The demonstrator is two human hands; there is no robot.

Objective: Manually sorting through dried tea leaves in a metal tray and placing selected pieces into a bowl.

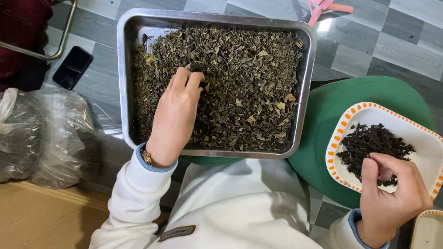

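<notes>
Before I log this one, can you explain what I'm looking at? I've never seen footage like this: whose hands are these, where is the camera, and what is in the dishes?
There is one picture, from a camera worn on a person's head, looking down at their own lap and two bare hands. No machine is involved. The left hand reaches into a metal tray full of dried leaf bits, fingertips in the pile. The right hand pinches darker bits over a white plate with an orange rim, which rests on a green cushion. Whether it holds any, I cannot tell. On the tiled floor lie two plastic bags, a phone and a pink stand.
</notes>
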